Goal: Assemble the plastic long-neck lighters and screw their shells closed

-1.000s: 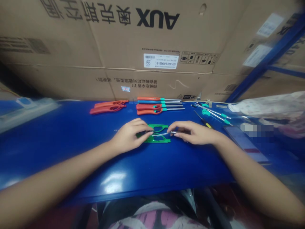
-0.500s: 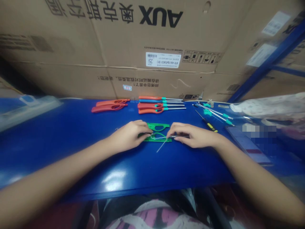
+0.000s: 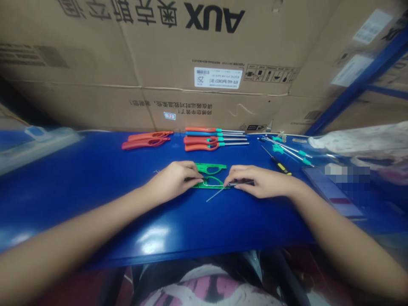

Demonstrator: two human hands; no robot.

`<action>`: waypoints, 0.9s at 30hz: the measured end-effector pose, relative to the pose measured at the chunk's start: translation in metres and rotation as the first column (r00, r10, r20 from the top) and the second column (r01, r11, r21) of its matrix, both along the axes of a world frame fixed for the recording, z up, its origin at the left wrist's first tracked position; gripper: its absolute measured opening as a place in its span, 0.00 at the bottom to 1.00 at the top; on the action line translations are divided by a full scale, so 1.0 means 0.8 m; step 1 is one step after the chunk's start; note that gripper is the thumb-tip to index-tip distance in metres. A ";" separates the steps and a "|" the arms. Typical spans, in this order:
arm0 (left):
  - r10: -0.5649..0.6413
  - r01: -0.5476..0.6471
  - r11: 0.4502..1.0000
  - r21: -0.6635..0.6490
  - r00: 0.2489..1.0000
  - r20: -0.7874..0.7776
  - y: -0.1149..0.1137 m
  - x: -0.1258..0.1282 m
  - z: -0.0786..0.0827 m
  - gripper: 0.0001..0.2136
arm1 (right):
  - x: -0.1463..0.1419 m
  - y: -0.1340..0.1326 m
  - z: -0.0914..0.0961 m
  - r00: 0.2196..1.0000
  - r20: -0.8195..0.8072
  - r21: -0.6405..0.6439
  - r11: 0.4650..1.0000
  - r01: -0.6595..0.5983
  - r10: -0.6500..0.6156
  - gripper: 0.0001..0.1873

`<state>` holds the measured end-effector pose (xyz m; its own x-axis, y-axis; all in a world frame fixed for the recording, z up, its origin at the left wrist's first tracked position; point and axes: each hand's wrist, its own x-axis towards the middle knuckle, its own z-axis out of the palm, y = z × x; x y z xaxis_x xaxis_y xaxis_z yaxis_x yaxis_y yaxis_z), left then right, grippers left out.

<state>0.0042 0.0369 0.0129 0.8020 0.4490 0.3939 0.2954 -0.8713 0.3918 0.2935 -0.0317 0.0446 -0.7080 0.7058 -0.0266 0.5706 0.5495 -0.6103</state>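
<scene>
Two green lighter handle halves lie on the blue table, one above the other. The far half (image 3: 218, 171) lies free of my fingers; the near half (image 3: 208, 187) is between my hands. My left hand (image 3: 174, 180) is closed in a pinch over its left end, on a small dark part mostly hidden by the fingers. A thin white wire (image 3: 212, 185) runs from there towards my right hand (image 3: 256, 180), which pinches a dark metal lighter tube (image 3: 232, 184). From the right fingertips a thin pale strip (image 3: 214, 195) slants down to the left.
Several assembled lighters (image 3: 204, 147) lie at the back, with red handle shells (image 3: 146, 143) to their left. Metal tubes with teal ends (image 3: 290, 152), a yellow-black screwdriver (image 3: 280, 165) and a phone (image 3: 331, 193) are on the right. A large cardboard box (image 3: 153, 55) stands behind.
Both hands stay nearly in place. The pale strip's free end has shifted slightly left and up, and the white wire sits a little differently over the near green half.
</scene>
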 end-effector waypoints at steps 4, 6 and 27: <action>-0.051 0.051 0.999 0.001 0.996 -0.070 0.001 -0.003 0.006 0.10 | 0.001 0.000 0.000 1.000 0.011 0.009 1.000 0.007 -0.007 0.15; -0.080 0.079 0.997 -0.013 0.990 -0.115 0.002 -0.004 0.010 0.11 | 0.001 0.000 -0.001 1.000 0.011 0.011 1.000 0.009 -0.009 0.15; -0.071 0.104 0.993 0.058 0.906 -0.417 -0.006 -0.016 0.038 0.12 | 0.001 0.000 -0.002 1.000 0.009 0.030 0.999 0.011 -0.011 0.15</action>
